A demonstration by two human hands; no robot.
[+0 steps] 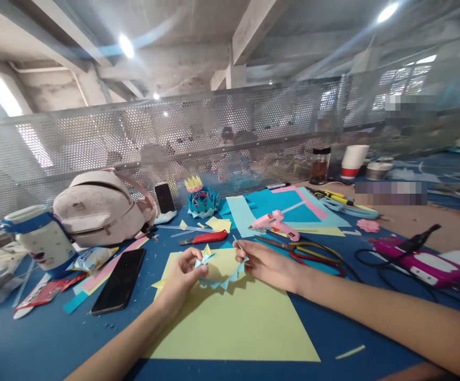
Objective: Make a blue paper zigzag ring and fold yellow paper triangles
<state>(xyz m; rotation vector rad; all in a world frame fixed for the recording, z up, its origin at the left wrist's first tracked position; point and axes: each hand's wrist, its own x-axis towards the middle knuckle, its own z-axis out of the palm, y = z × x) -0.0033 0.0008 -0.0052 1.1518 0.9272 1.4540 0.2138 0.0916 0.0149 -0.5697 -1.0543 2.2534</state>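
both forearms reach toward 12 o'clock; left hand (182, 275) and right hand (264, 262), fingers curled, pinch the spiky blue paper piece (222, 278) above the yellow sheet (246, 323) on the surface (47, 338).

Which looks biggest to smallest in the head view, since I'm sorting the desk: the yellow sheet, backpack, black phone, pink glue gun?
1. yellow sheet, though it lies nearest the camera
2. backpack
3. black phone
4. pink glue gun, farther back, so its rank below the phone is unsure
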